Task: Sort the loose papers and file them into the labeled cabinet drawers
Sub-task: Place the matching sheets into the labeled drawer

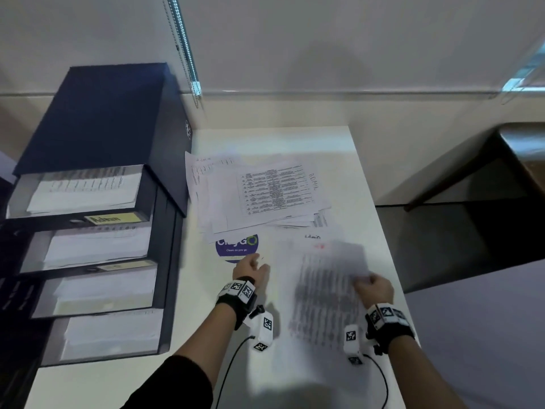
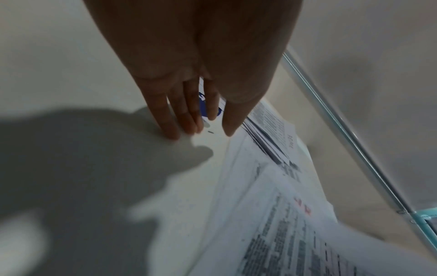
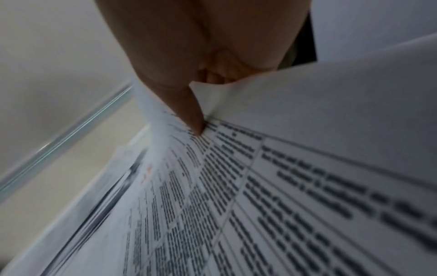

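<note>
A blurred printed sheet (image 1: 324,290) hangs just above the white table, and my right hand (image 1: 374,287) pinches its right edge. In the right wrist view a finger (image 3: 194,112) lies on the sheet's (image 3: 260,205) printed face, with a blank paper corner curling over it. My left hand (image 1: 250,268) hovers left of the sheet with straight fingers (image 2: 165,115) and holds nothing. A loose pile of papers (image 1: 259,193) marked "Admin" lies farther back. The dark blue cabinet (image 1: 97,119) stands at the left with several drawers pulled out, all holding papers. The top drawer carries a yellow "Admin" label (image 1: 113,218).
A round blue sticker (image 1: 236,246) lies on the table (image 1: 118,379) just beyond my left fingertips, partly under the pile. The table's right edge runs close to my right wrist, with a dark bench (image 1: 516,160) and floor beyond. A wall and a blind cord stand behind.
</note>
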Demonstrator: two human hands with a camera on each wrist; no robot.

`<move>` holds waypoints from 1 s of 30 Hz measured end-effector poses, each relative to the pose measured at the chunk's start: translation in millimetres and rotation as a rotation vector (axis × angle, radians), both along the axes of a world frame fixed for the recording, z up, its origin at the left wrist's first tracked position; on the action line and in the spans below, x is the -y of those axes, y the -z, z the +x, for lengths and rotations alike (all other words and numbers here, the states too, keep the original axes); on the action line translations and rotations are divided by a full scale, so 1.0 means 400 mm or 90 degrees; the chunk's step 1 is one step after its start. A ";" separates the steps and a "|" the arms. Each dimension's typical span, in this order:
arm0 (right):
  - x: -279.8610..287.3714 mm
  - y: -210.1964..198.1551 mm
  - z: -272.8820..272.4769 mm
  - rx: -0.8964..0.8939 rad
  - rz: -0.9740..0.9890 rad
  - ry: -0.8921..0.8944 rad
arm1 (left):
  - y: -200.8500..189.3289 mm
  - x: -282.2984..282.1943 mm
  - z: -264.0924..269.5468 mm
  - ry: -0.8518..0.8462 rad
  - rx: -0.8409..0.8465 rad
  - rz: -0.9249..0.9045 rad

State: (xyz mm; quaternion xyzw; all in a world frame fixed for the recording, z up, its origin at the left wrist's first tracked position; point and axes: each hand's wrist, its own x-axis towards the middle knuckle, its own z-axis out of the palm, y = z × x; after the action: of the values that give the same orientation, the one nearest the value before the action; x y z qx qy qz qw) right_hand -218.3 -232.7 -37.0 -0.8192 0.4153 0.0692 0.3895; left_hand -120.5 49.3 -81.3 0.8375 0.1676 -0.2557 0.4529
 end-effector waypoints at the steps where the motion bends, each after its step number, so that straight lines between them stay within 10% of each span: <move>1: 0.024 -0.011 0.002 0.001 -0.010 0.038 | 0.006 0.005 0.000 0.011 -0.030 -0.006; 12: 0.045 0.020 -0.034 -0.396 -0.025 -0.423 | 0.008 0.098 0.016 0.113 -0.075 -0.002; 21: 0.126 0.063 -0.058 -0.421 0.030 -0.368 | -0.020 0.120 -0.022 0.191 0.035 -0.205; 30: 0.107 0.078 0.025 -0.096 0.062 -0.109 | -0.222 0.070 0.034 0.193 0.234 -0.229</move>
State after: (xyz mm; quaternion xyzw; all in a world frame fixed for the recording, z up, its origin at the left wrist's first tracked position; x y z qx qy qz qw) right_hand -208.5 -275.5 -68.4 -0.8243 0.3683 0.1833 0.3889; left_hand -107.0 21.3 7.6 0.7914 -0.0923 -0.1897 0.5737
